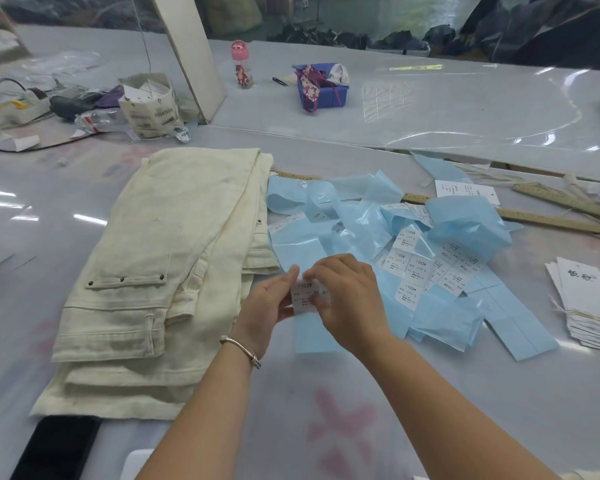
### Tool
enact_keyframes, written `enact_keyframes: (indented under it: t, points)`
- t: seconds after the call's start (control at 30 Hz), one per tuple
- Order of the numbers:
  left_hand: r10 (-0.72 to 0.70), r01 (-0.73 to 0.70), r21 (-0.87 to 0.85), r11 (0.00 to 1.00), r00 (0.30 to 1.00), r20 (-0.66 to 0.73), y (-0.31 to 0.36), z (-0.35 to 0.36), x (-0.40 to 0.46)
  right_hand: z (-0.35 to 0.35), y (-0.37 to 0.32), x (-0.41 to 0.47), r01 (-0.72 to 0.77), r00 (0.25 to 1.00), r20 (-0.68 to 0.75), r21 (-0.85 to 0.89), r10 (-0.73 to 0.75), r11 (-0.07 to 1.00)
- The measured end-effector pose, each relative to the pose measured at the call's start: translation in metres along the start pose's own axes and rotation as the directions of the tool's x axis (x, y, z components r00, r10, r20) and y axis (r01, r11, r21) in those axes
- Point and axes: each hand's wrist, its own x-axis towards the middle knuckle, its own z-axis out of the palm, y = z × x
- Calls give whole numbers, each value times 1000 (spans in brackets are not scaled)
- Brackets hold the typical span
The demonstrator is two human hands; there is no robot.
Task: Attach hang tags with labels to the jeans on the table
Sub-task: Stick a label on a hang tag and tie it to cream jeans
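Observation:
A stack of folded cream jeans point(160, 271) lies on the table left of centre. To its right spreads a heap of pale blue backing strips point(368, 223), several still carrying white printed labels point(413, 268). Over the near edge of that heap, my left hand point(269, 311) and my right hand point(347, 299) pinch one white label sheet point(303, 294) between them, a blue strip point(314, 336) hanging below it. A pile of white hang tags point(589, 299) with strings lies at the far right.
Wooden rulers point(551, 221) run behind the blue heap. Farther back stand a pink bottle point(242, 65), a blue box point(323, 86) of scraps, a paper bag of tags point(149, 105) and cables at left. A black phone point(54, 448) lies at the near edge.

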Motion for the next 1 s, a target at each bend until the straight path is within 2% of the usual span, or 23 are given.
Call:
enact_keyframes:
  t: [0.13, 0.27, 0.37, 0.43, 0.5, 0.6, 0.67, 0.7, 0.77, 0.83, 0.9, 0.93, 0.97, 1.0]
  points:
    - [21, -6, 77, 997, 982, -189, 7, 5, 7, -7, -1, 3, 37, 998, -53, 26, -35, 999]
    - [10, 18, 108, 994, 967, -256, 9, 9, 8, -11, -6, 3, 79, 991, -110, 13, -77, 997]
    - [-22, 66, 130, 989, 950, -312, 10, 10, 9, -19, -11, -2, 89, 994, -69, 19, -88, 996]
    - [-3, 83, 232, 969, 945, -327, 12, 9, 12, -28, -17, -8, 75, 997, -9, 92, -75, 993]
    - [-4, 126, 324, 938, 936, -352, 15, 9, 16, -42, -22, -20, 19, 999, 37, 284, -31, 959]
    - [-93, 183, 196, 963, 915, -393, 12, 9, 18, -71, -18, -47, -159, 987, 102, 595, 122, 788]
    - [-144, 213, 148, 966, 914, -379, 9, 9, 14, -93, -10, -69, -273, 956, 156, 777, 247, 567]
    - [-144, 221, 172, 960, 916, -374, 7, 8, 12, -103, -5, -79, -314, 933, 191, 849, 306, 425]
    - [-29, 208, 409, 889, 915, -402, 5, 7, 4, -117, 7, -97, -379, 870, 256, 894, 422, 239]
    - [260, 134, 712, 689, 871, -416, 5, 14, -9, -127, 19, -112, -457, 789, 309, 873, 531, 171]
    - [544, -64, 872, 485, 802, -244, 7, 38, -29, -136, 29, -124, -524, 715, 350, 842, 606, 132]
    - [610, -177, 887, 427, 780, -139, 8, 55, -39, -140, 34, -129, -548, 690, 364, 828, 626, 123]
    - [604, -285, 850, 443, 796, -48, 11, 72, -50, -144, 37, -133, -564, 674, 371, 817, 639, 120]
    - [524, -348, 776, 525, 851, 28, 13, 90, -60, -148, 40, -137, -571, 668, 369, 811, 647, 127]
